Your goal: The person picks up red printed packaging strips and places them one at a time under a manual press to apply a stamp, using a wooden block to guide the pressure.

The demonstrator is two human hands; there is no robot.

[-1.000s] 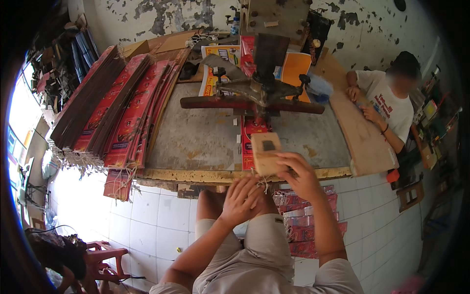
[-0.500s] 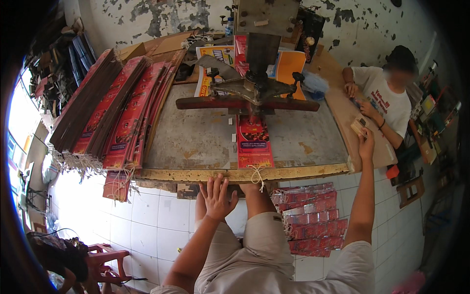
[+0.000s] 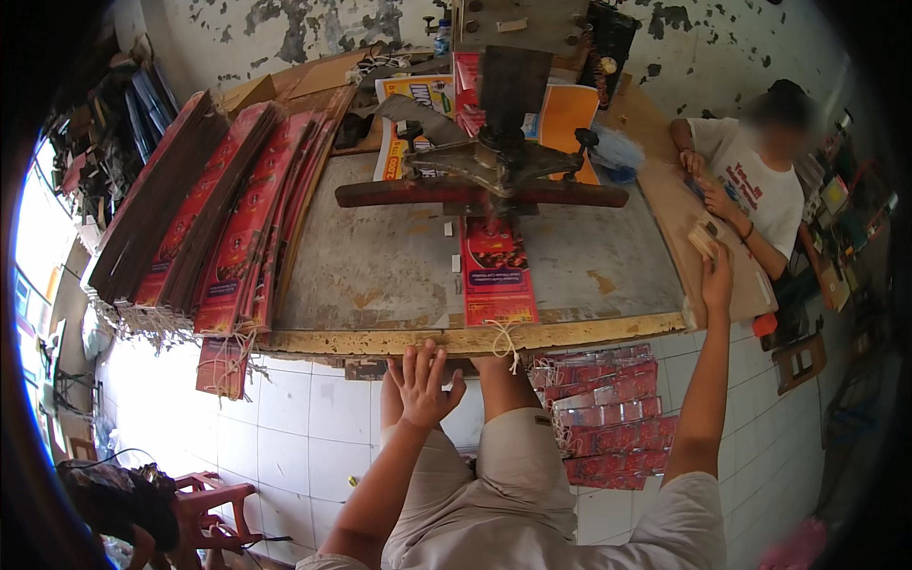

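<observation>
My left hand (image 3: 427, 388) rests at the table's wooden front edge, fingers stretched upward and empty. At the right, my right hand (image 3: 718, 275) has its fingertips on a small wooden block (image 3: 704, 237), which sits on a brown board (image 3: 667, 228). Between my hands, a red printed strip (image 3: 498, 271) lies on the worn grey tabletop (image 3: 380, 271), a white string loop (image 3: 503, 344) hanging over the edge. Above it stands a dark metal press (image 3: 494, 157) with a wide reddish bar (image 3: 408, 195); the strip's middle is hidden beneath it.
Stacks of red printed strips (image 3: 233, 228) with strings fill the table's left side. More red packs (image 3: 617, 418) lie on the tiled floor at right. A co-worker (image 3: 755, 180) sits beyond the board. A red stool (image 3: 214, 508) stands at lower left.
The view has shifted slightly. My right fingers reach a little further over the wooden block; my left hand stays at the table edge, and the strip lies as before.
</observation>
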